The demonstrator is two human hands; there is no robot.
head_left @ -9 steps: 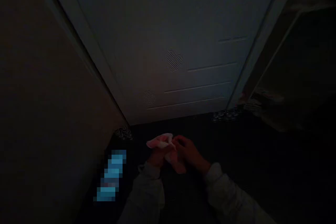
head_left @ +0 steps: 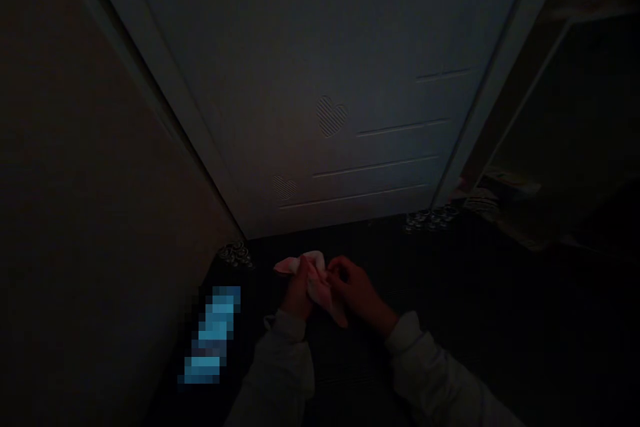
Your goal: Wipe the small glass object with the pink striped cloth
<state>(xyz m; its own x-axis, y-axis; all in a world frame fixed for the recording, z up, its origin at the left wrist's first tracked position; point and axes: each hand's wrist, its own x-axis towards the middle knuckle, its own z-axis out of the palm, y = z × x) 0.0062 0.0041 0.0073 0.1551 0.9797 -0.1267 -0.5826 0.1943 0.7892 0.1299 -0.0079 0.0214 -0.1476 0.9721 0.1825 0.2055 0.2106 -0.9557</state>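
Note:
The scene is very dark. My left hand point(head_left: 296, 293) and my right hand point(head_left: 356, 293) meet low in the middle of the view, both closed on a small pale pink piece of cloth point(head_left: 314, 273). The cloth bunches up between my fingers, and one end sticks out to the left above my left hand. Both arms wear light long sleeves.
A white door point(head_left: 325, 80) with heart shapes and thin grooves stands straight ahead. A plain wall point(head_left: 75, 180) runs along the left. A lit, blurred blue screen point(head_left: 213, 333) lies on the dark floor at my left. Dim shelves or furniture point(head_left: 525, 200) stand at the right.
My hands have drawn the cloth in tighter; it is more bunched and my left fingers now wrap over it. Both hands sit slightly higher.

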